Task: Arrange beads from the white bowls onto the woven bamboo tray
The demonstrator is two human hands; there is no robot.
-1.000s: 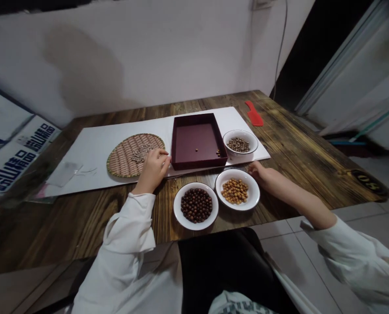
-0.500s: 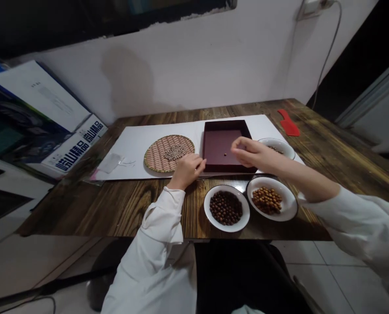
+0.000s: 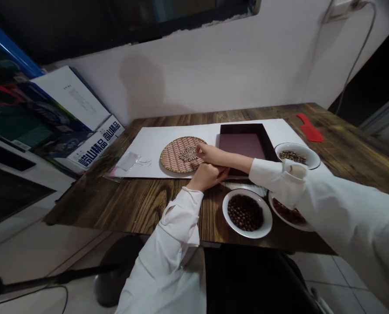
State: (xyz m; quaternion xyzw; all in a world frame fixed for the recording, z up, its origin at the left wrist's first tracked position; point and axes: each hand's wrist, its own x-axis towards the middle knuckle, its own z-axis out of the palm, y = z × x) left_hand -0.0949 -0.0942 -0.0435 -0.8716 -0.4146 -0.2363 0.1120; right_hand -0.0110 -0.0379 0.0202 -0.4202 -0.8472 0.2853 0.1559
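Dark-stained wood is what my feed shows under everything: the desk (image 3: 125, 209) carries a white sheet (image 3: 148, 141), and on that sheet lies a round woven mat (image 3: 176, 159) with a small patch of pale beads (image 3: 188, 153) near its middle. The person's right hand (image 3: 210, 153) reaches across the body, its fingertips (image 3: 198, 149) drawn together over the mat, right at the beads. I cannot tell from here whether they pinch anything. The left hand (image 3: 208, 176) sits curled at the sheet's near edge just below, touching or nearly touching the right forearm, and I cannot tell if it holds anything.

A maroon tray (image 3: 238, 144) stands just beyond the right forearm. A white bowl of dark brown beads (image 3: 245, 213) sits on the bare desk near me. Another white bowl (image 3: 297, 148) holds mixed brown beads, and a third (image 3: 290, 222) lies partly under the right sleeve (image 3: 279, 179). A red plastic paddle (image 3: 308, 127) lies further right.
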